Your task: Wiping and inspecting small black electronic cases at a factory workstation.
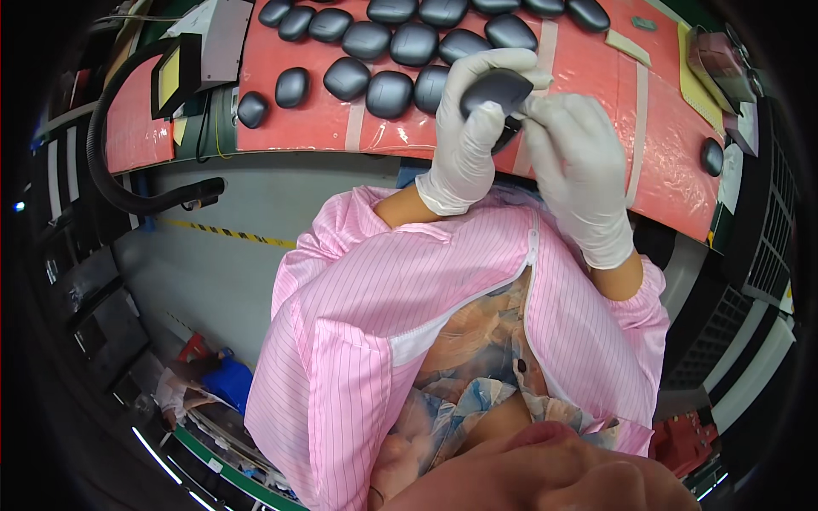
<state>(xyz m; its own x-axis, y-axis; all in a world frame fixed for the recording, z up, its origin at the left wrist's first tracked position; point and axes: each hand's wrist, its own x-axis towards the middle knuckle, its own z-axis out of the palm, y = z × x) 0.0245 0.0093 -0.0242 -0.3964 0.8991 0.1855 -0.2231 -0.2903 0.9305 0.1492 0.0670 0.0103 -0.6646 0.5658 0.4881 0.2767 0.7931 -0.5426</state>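
My left hand (460, 145), in a white glove, grips a dark grey rounded earbud case (494, 92) between thumb and fingers, raised over the near edge of the table. A darker part of the case shows below my left thumb, and its lid looks tilted open. My right hand (584, 157), also gloved in white, has its thumb and fingertips pinched together at the right side of the case. Whatever lies between those fingertips is too small and hidden to name. Beyond my hands, several similar cases (415, 44) lie in loose rows on the pink table covering (665, 162).
One more case (711, 157) lies far right, near a clear plastic box (716, 64) and a yellow sheet (697, 81). A pale strip (628, 48) rests at the back. Left stand a black flexible hose (98, 145) and a black-framed panel (175, 77). Another person (200, 383) is lower left.
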